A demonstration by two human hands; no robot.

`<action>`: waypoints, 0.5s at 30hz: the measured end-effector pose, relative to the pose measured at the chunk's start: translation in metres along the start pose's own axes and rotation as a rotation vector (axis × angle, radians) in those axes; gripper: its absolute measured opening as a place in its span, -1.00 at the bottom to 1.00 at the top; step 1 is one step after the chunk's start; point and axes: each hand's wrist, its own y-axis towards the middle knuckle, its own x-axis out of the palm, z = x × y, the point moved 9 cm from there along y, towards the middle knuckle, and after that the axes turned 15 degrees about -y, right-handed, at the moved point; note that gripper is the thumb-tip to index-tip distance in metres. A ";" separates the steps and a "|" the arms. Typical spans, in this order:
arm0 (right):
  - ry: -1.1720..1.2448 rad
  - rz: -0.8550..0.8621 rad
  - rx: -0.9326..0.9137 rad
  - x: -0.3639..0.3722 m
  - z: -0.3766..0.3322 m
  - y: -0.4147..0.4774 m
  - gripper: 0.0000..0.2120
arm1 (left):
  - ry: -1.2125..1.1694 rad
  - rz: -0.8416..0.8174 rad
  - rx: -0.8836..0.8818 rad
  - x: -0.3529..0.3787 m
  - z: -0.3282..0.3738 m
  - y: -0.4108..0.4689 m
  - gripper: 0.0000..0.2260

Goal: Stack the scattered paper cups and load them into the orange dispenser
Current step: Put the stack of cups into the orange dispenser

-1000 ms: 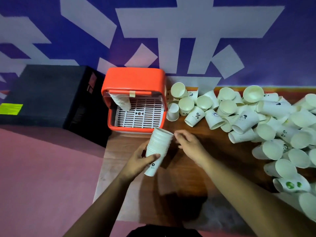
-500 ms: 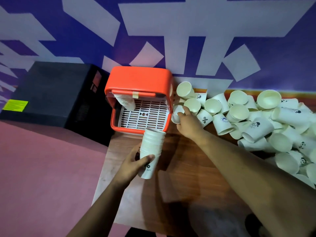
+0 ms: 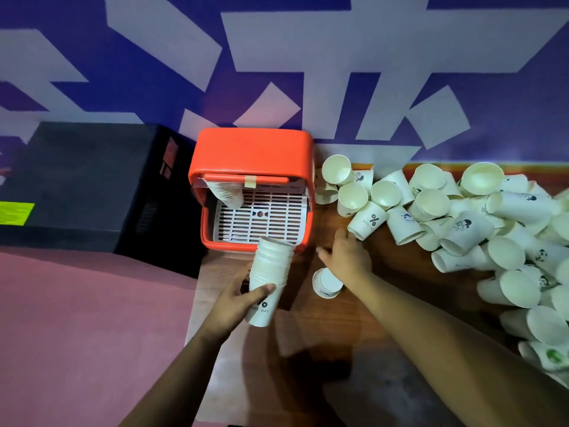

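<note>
Left hand (image 3: 231,303) wraps the stack (image 3: 271,272), thumb across its front; the stack is tilted, top rim at the dispenser's (image 3: 252,149) front edge. Right hand (image 3: 349,257) sits palm-down over one cup (image 3: 328,283); can't tell if it's gripped. Loose cups (image 3: 462,226) are piled to the right on the table (image 3: 308,340). Inner stack (image 3: 226,194) hangs inside the dispenser, left side.

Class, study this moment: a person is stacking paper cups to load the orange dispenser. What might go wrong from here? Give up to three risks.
1. The tall stack of white paper cups tilts, and the left hand grips it only near its base, so the top may lean or spill.
2. The right hand seems to hold a single white paper cup by a hidden grip; it may slip or nest crookedly.
3. The right forearm lies near the heap of loose white paper cups and may scatter them.
</note>
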 end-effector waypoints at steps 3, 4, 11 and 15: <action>0.084 -0.302 0.026 0.040 -0.008 -0.013 -0.24 | 0.001 -0.008 -0.018 -0.007 -0.002 0.000 -0.47; 0.093 -0.342 0.039 0.048 -0.007 -0.019 -0.17 | 0.003 -0.017 -0.021 -0.009 -0.004 0.000 -0.49; 0.281 -0.527 0.149 0.067 0.010 -0.054 -0.46 | 0.055 -0.077 -0.036 -0.011 -0.008 -0.001 -0.51; 0.854 -0.421 0.370 0.047 0.034 -0.053 -0.56 | 0.057 -0.106 -0.034 -0.006 -0.003 -0.001 -0.48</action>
